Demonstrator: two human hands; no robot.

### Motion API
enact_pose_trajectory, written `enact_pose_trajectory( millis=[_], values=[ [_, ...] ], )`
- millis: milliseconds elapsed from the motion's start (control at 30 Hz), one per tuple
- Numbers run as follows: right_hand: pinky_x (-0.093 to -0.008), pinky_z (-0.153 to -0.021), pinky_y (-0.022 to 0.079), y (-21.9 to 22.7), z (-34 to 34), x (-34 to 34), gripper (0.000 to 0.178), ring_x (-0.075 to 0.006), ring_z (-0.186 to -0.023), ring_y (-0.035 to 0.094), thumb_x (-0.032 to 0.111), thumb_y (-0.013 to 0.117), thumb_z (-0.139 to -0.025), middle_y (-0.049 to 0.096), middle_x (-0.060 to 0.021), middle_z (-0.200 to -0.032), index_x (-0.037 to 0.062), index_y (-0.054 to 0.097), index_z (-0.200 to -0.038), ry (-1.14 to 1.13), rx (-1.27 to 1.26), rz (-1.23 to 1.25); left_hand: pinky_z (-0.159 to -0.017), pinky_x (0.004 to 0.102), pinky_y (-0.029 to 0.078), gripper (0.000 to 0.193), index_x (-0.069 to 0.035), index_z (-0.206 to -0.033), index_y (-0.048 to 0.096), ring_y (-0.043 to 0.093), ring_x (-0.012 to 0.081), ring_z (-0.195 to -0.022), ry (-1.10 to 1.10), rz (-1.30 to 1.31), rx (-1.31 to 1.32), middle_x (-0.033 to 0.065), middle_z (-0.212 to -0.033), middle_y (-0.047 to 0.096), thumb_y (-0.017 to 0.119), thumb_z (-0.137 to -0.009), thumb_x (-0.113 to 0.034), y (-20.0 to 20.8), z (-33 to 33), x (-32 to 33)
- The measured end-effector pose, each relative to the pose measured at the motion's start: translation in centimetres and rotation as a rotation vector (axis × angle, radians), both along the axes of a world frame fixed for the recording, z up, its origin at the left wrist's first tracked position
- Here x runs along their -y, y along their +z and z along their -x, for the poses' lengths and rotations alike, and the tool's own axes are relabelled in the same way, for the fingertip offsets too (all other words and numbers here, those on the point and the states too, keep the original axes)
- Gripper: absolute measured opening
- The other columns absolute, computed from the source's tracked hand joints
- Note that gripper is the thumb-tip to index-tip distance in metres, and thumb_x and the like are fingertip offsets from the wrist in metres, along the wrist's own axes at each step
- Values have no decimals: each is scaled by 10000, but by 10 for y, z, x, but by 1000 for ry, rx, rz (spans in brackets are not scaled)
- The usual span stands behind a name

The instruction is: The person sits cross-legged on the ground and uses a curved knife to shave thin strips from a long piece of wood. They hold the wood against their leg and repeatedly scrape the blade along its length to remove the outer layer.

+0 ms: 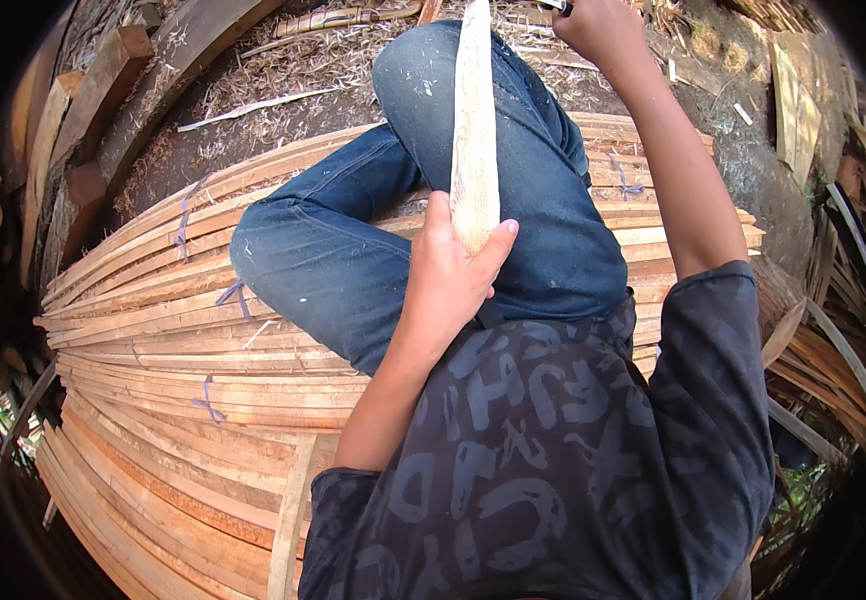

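Observation:
My left hand [453,265] is closed round the near end of a pale, flat wooden slat [475,140]. The slat lies lengthwise over my raised thigh and tapers toward its far end, which reaches the top edge of the view. Out to the far right, my right hand [593,30] is closed on a tool [559,5] with a dark part and a shiny metal part. Most of that tool is cut off by the top edge, so its kind cannot be told. The right hand is apart from the slat.
I sit cross-legged on stacked wooden strips [193,340], some tied in bundles with purple string [235,296]. Wood shavings [283,120] cover the ground ahead. Heavy timber beams [103,95] stand at the left; loose strips and offcuts [833,370] lie at the right.

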State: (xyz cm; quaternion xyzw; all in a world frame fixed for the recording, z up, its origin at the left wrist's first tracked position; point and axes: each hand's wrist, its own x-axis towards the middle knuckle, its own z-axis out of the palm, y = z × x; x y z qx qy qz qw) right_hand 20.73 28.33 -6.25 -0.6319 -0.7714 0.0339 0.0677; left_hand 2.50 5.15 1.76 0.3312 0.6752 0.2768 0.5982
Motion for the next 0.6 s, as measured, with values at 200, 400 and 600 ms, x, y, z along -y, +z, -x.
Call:
enact_pose_trajectory(
  millis=[200, 400, 600],
  values=[
    [-418, -658, 555, 28, 9, 79, 204, -329, -717, 682, 232, 682, -647, 677, -172, -740, 65, 703, -762, 390, 37, 136, -372, 235, 429, 321, 1, -898, 449, 517, 69, -493, -19, -44, -48, 60, -678, 564, 693, -847, -201, -5, 0, 4],
    [-463, -763, 501, -23, -11, -23, 211, -427, -819, 628, 117, 587, -678, 645, -288, -846, -37, 673, -793, -121, 15, -128, -354, 225, 415, 316, -4, -912, 452, 498, 68, -449, -34, -37, -25, 38, -642, 546, 685, -858, -210, 3, -3, -4],
    [-428, -693, 547, -18, 4, 37, 231, -350, -724, 668, 260, 658, -728, 672, -184, -742, 56, 721, -817, 120, -55, 133, -389, 259, 446, 355, -1, -925, 426, 542, 115, -463, 15, 25, -5, 101, -672, 585, 696, -844, -217, -5, 7, -4]
  ],
)
